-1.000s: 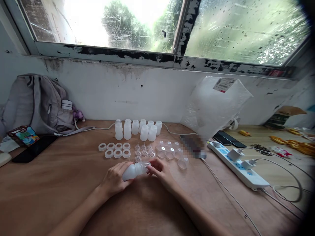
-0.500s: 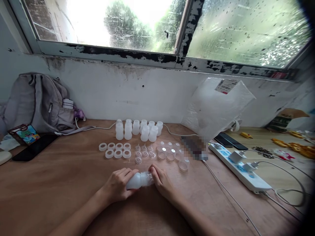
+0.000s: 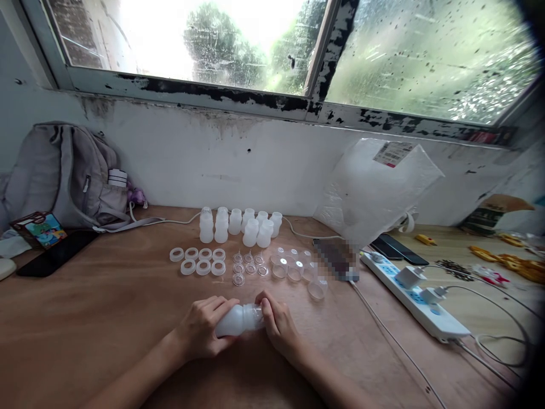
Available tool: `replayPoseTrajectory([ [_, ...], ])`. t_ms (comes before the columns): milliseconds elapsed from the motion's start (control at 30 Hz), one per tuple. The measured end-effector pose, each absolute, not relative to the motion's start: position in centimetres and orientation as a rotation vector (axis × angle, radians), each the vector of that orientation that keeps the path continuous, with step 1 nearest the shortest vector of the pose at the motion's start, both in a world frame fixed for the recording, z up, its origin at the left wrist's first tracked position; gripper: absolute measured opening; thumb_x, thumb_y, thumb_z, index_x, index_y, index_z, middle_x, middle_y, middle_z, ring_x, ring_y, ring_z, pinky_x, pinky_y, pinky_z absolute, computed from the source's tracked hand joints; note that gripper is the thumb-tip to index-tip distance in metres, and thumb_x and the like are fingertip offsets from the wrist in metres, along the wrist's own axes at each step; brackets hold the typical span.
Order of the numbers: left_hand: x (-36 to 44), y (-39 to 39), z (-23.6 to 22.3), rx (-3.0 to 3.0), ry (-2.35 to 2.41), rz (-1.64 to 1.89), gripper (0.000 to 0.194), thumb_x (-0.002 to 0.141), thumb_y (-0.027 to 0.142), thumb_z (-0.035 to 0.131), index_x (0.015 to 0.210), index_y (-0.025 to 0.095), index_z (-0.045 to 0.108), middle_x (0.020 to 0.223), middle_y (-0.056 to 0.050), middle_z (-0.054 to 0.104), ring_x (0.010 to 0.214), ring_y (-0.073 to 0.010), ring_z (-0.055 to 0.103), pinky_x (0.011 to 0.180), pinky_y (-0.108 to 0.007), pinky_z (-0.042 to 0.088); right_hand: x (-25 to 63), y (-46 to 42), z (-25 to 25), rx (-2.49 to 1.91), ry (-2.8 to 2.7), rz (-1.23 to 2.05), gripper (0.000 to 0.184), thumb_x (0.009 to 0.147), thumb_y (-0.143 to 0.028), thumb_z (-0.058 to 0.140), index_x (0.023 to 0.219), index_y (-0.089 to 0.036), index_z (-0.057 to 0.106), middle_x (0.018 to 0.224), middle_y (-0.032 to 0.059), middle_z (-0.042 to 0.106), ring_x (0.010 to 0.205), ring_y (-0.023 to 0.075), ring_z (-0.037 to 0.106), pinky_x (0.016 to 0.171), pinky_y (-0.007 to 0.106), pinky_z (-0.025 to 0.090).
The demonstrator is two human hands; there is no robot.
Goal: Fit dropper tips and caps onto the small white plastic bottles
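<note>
A milky baby bottle (image 3: 235,321) lies on its side in the air between my two hands, low over the table. Its base end sits in my left hand (image 3: 205,325), fingers wrapped round the body. My right hand (image 3: 277,321) is closed round the clear cap end, which its fingers partly hide. Beyond them lie several white collar rings (image 3: 204,267), several small clear nipples (image 3: 250,268) and several clear dome caps (image 3: 295,272). Behind these, several open bottles (image 3: 250,232) stand upright, and two capped bottles (image 3: 222,225) stand at their left.
On the right lies a white power strip (image 3: 417,300) with plugs and cables, beside dark phones (image 3: 399,250). A plastic bag (image 3: 361,187) leans on the wall. At left are a grey backpack (image 3: 63,176), a small picture box (image 3: 40,230) and a black flat object (image 3: 59,254).
Both hands have come slightly nearer to me with the bottle, and the view has shifted a little. Both grips stay the same; the laid-out parts have not moved.
</note>
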State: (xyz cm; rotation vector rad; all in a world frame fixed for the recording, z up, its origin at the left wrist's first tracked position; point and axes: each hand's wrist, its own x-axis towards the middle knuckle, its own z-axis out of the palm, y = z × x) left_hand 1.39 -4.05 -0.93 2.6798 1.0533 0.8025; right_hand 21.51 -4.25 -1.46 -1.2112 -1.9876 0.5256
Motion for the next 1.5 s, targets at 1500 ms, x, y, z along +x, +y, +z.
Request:
replayPoseTrajectory([
  [1500, 1.3, -3.0, -1.2, 2.483, 1.443, 1.307, 0.048, 0.075, 0.045, 0.050, 0.114, 0.018, 0.038, 0.104, -0.009, 0.056, 0.094, -0.0209, 0.054, 0.079, -0.035, 0.046, 18.3, -3.0, 5.3, -1.284, -1.810, 0.788, 0.032, 0.076, -0.047, 0.048, 0.090, -0.018, 0.046, 0.057, -0.0039, 0.047, 0.047, 0.0109, 0.047, 0.040, 0.021, 0.037],
])
